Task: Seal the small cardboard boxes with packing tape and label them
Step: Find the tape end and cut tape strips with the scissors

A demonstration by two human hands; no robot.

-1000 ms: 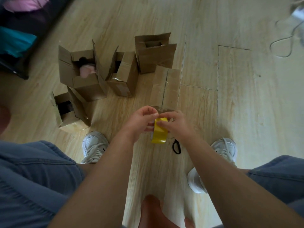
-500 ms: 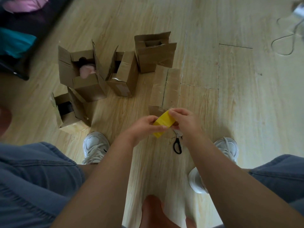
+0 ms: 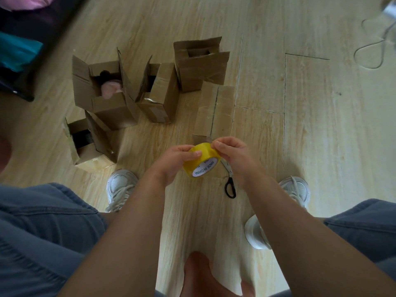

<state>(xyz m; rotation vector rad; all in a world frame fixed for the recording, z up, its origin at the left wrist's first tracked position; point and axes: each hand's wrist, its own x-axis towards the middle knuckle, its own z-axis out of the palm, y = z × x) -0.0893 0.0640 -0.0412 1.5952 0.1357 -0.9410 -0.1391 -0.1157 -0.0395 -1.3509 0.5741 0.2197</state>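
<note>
While aloft, tape roll point(image 3: 200, 156) between hands point(image 3: 171, 162) point(image 3: 234, 160)

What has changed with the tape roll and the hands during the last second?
The yellow tape roll was turned: first edge-on, now its printed core faces the camera. The left hand and the right hand kept holding it, the right one now at its upper rim. The cardboard boxes and the scissors on the floor stayed put.
</note>
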